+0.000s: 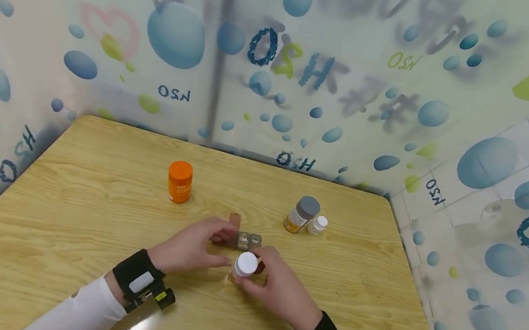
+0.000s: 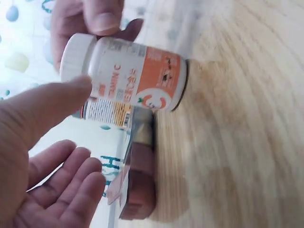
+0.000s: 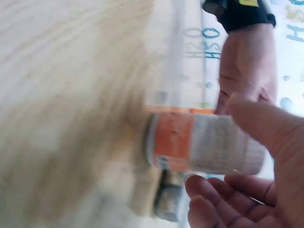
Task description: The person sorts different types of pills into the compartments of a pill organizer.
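Observation:
My right hand point(image 1: 281, 288) holds a white vitamin C bottle point(image 2: 137, 71) with an orange label band and a white cap point(image 1: 247, 262), thumb on one side and fingers on the other. The bottle stands upright close over the table. To its left is my left hand point(image 1: 192, 247), fingers loosely bent and thumb reaching toward the bottle; in the left wrist view that thumb overlaps the cap. Just behind the bottle lies a small pill organizer point(image 1: 243, 240) with grey and brown compartments, one brown lid point(image 1: 235, 220) standing up. The left fingers are beside its left end and partly hide it.
An orange jar point(image 1: 180, 182) stands at the back left of the wooden table point(image 1: 107, 195). A grey-capped bottle point(image 1: 302, 214) and a small white bottle point(image 1: 317, 225) stand together at the back right. Patterned curtains point(image 1: 272, 105) border the table's far side.

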Demonstrator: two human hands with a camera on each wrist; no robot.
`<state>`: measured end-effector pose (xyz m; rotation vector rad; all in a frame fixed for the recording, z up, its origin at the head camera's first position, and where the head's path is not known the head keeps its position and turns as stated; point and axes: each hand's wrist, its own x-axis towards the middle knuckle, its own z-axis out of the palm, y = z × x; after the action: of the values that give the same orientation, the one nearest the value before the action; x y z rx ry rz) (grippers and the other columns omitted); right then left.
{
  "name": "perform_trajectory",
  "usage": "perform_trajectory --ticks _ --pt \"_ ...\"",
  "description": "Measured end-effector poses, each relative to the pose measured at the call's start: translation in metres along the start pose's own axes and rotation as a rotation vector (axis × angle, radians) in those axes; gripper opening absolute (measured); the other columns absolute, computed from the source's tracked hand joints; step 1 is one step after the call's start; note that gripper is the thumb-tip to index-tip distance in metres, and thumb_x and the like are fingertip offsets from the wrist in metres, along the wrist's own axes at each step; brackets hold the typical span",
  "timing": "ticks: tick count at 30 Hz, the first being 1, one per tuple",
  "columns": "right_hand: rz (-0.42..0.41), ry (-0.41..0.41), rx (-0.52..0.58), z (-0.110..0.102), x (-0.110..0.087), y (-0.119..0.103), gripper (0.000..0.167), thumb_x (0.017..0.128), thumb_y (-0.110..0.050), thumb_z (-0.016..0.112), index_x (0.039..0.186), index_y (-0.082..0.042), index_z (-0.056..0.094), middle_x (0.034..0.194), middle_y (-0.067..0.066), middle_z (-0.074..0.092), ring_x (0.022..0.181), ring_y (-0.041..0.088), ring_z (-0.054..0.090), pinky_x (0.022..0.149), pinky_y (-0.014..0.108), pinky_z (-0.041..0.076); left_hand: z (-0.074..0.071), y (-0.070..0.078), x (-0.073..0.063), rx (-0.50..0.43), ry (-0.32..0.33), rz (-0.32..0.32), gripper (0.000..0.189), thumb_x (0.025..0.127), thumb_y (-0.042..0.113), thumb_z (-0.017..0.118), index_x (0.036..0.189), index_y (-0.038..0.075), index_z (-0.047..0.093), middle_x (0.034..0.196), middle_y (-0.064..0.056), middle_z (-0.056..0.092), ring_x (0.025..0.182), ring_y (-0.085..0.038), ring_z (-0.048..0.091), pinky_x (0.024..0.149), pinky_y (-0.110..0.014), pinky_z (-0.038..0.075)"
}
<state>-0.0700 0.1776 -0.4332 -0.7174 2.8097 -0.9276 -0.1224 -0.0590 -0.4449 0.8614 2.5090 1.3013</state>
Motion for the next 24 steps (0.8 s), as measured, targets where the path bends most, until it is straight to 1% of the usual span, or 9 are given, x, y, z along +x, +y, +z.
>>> perform_trajectory --ticks 2,4,6,8,11,15,19,22,24 --pt "0.008 0.007 -0.021 -0.006 -0.002 -0.004 0.054 0.078 -0.052 0.063 0.122 -0.026 0.045 0.106 -0.014 0.046 0.087 0.009 0.051 0.065 0.023 0.045 0.007 0.002 0.0 -0.008 -0.036 0.022 0.068 0.07 0.044 0.075 0.127 0.017 0.05 0.12 0.003 0.054 0.105 -0.012 0.053 0.089 -0.031 0.044" --pt "0.021 0.015 -0.043 -0.011 -0.003 -0.007 0.056 0.079 -0.055 0.061 0.124 -0.025 0.046 0.108 -0.014 0.046 0.086 0.008 0.051 0.063 0.021 0.044 0.015 0.003 0.0 0.006 -0.053 0.027 0.072 0.069 0.053 0.072 0.128 0.018 0.049 0.123 0.005 0.053 0.109 -0.01 0.05 0.092 -0.033 0.042" --pt "0.032 0.015 -0.056 -0.014 -0.002 -0.011 0.052 0.08 -0.056 0.058 0.121 -0.026 0.047 0.107 -0.014 0.046 0.085 0.008 0.05 0.061 0.02 0.044 0.024 0.003 -0.001 0.032 -0.056 0.018 0.076 0.068 0.062 0.066 0.128 0.019 0.049 0.125 0.007 0.051 0.111 -0.008 0.048 0.094 -0.034 0.04" --pt "0.037 0.003 -0.069 -0.014 0.0 -0.013 0.048 0.081 -0.057 0.056 0.118 -0.028 0.049 0.104 -0.013 0.046 0.084 0.009 0.05 0.062 0.02 0.044 0.032 0.003 -0.002 0.052 -0.054 -0.001 0.075 0.067 0.066 0.062 0.127 0.022 0.051 0.123 0.01 0.052 0.109 -0.005 0.048 0.094 -0.034 0.04" --pt "0.037 -0.015 -0.084 -0.012 0.004 -0.018 0.045 0.08 -0.057 0.056 0.114 -0.029 0.051 0.099 -0.012 0.045 0.082 0.009 0.05 0.063 0.019 0.044 0.04 0.002 -0.004 0.043 -0.05 -0.022 0.064 0.068 0.066 0.062 0.119 0.028 0.056 0.113 0.015 0.056 0.099 -0.002 0.051 0.089 -0.032 0.042" --pt "0.014 -0.014 -0.126 -0.01 0.006 -0.023 0.045 0.08 -0.057 0.056 0.11 -0.024 0.054 0.095 -0.01 0.045 0.079 0.009 0.05 0.064 0.018 0.044 0.044 0.0 -0.004 0.008 -0.053 -0.031 0.048 0.07 0.061 0.065 0.11 0.034 0.059 0.099 0.02 0.058 0.087 -0.001 0.053 0.081 -0.028 0.044" --pt "-0.028 -0.009 -0.19 -0.011 0.008 -0.028 0.042 0.082 -0.053 0.055 0.108 -0.02 0.055 0.099 -0.009 0.046 0.08 0.007 0.05 0.066 0.018 0.045 0.044 0.0 -0.004 -0.023 -0.071 -0.045 0.044 0.071 0.057 0.067 0.109 0.036 0.06 0.096 0.022 0.058 0.084 -0.003 0.053 0.078 -0.026 0.043" --pt "-0.07 -0.014 -0.228 -0.012 0.008 -0.029 0.037 0.085 -0.049 0.055 0.106 -0.019 0.056 0.102 -0.01 0.046 0.081 0.005 0.049 0.068 0.018 0.045 0.043 0.001 -0.004 -0.034 -0.079 -0.058 0.043 0.071 0.057 0.067 0.108 0.036 0.06 0.094 0.021 0.058 0.082 -0.004 0.053 0.075 -0.025 0.043" --pt "-0.106 -0.025 -0.239 -0.014 0.009 -0.03 0.034 0.086 -0.045 0.056 0.106 -0.018 0.057 0.102 -0.01 0.046 0.082 0.005 0.049 0.069 0.018 0.045 0.044 0.001 -0.003 -0.037 -0.077 -0.056 0.044 0.071 0.058 0.067 0.108 0.035 0.061 0.092 0.021 0.059 0.08 -0.003 0.053 0.072 -0.024 0.043"
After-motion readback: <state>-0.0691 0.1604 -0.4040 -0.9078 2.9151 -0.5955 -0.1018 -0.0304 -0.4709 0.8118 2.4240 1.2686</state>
